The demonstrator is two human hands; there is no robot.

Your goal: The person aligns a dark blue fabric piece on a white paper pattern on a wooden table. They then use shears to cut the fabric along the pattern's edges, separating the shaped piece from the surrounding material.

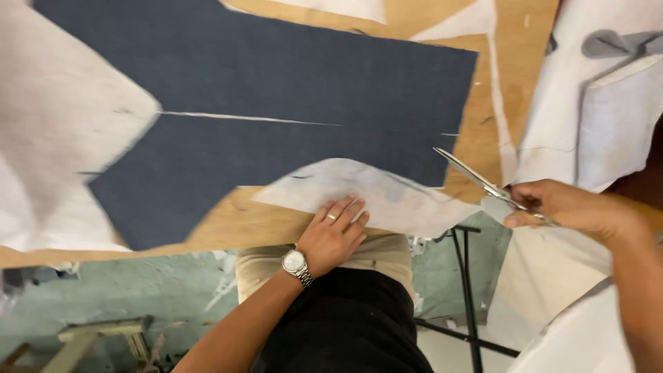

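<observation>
Left hand (336, 233), wristwatch on, presses flat with fingers spread on pale irregular paper pattern piece (373, 193) at wooden table edge (228, 224). Right hand (563, 207) grips steel scissors (483, 183), blades apart, beside dark blue fabric panel (276, 90). Risk: paper slips, cut wanders.

The right hand (570, 207) hides the scissors' (476, 178) handles, and the blurred white fabric (55, 131) leaves the left edge.

Matt navy cloth (276, 76), shiny metal scissors (476, 178)
</observation>
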